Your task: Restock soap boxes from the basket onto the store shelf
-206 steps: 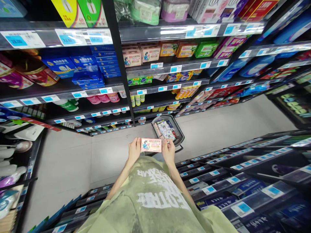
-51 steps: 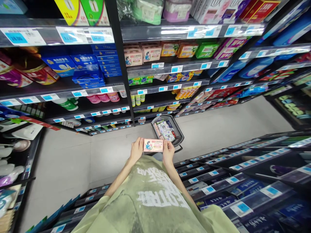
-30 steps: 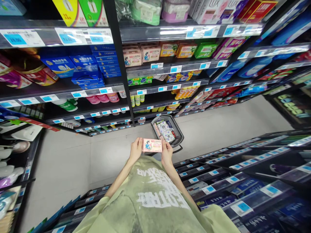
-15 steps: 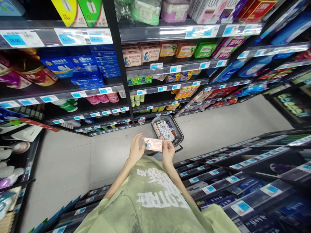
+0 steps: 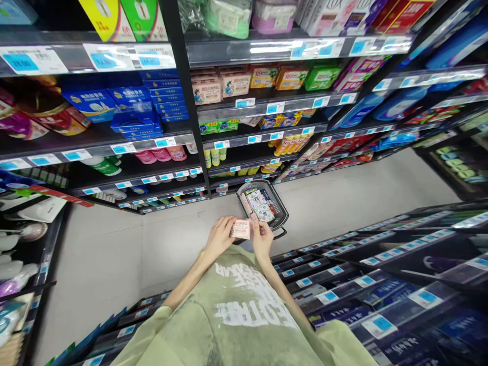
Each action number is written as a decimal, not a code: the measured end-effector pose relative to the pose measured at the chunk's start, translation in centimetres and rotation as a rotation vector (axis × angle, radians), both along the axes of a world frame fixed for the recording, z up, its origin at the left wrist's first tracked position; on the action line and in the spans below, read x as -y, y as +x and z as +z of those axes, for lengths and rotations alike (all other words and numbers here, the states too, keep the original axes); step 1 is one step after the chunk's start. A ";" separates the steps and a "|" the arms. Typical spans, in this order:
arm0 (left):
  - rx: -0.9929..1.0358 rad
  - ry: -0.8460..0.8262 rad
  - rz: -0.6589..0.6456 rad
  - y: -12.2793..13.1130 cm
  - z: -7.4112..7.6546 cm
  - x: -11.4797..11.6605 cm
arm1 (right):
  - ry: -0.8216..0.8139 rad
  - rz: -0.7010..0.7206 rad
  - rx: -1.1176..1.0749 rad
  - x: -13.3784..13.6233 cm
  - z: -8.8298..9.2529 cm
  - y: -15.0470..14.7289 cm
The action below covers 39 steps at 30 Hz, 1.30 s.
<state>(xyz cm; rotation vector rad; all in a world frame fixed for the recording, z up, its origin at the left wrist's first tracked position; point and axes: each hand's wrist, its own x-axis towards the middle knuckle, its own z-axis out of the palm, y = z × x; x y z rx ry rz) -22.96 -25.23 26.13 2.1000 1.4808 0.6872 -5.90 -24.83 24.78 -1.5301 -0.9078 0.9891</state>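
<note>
The person holds a small pink box [image 5: 241,229] with both hands, in the air before the belly of the green shirt [image 5: 244,315]. The printed face of the box looks up to the camera, and its lettering reads upright. The left hand [image 5: 220,236] lies over the left end of the box, with the fingers bent across it, so a part of the print is covered. The right hand [image 5: 262,241] pinches the right end between thumb and fingers. How firmly each hand presses, I cannot tell.

Just beyond the right hand, a grey basket [image 5: 281,204] stands on the pale floor [image 5: 171,229], near the foot of the shelves. Inside it lie several white packs [image 5: 264,211], and a pink pack [image 5: 247,204] is along the left side.

On the shelf in front, pink boxes [image 5: 235,84] of similar look stand in two stacks. To the right of them are orange boxes [image 5: 290,78], then a green box [image 5: 323,78]. White and blue price labels [image 5: 275,108] run along the shelf edge below.
</note>
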 end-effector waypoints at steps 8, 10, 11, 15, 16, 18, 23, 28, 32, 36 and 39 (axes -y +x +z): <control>0.421 -0.158 0.229 0.2 -0.9 0.4 | 0.084 0.316 -0.114 0.1 2.3 0.2; 0.581 -0.237 0.287 0.2 -0.8 0.5 | 0.096 0.427 -0.169 0.3 2.8 0.0; 0.665 -0.273 0.299 0.1 -0.6 0.5 | 0.106 0.457 -0.179 0.4 3.0 0.0; 0.931 -0.391 0.261 0.2 0.0 0.8 | 0.188 0.489 -0.115 0.4 3.0 0.0; 0.991 -0.427 0.236 0.3 0.1 0.9 | 0.219 0.508 -0.093 0.3 2.9 0.1; 1.137 -0.478 0.182 0.4 0.0 1.0 | 0.264 0.590 -0.080 0.1 2.7 0.4; 1.370 -0.436 0.141 0.4 -0.7 1.3 | 0.260 0.756 -0.052 0.0 2.8 0.5; 1.470 -0.492 0.136 0.1 -1.0 1.6 | 0.208 0.746 -0.041 0.2 2.9 0.2; 1.537 -0.492 0.251 0.0 -0.8 1.7 | 0.207 0.677 -0.046 0.2 2.7 0.1; 1.575 -0.484 0.295 -0.2 -0.3 1.6 | 0.220 0.650 -0.068 0.1 2.1 0.2; 1.610 -0.466 0.272 -0.4 -0.1 1.5 | 0.231 0.639 -0.088 -0.1 1.6 0.5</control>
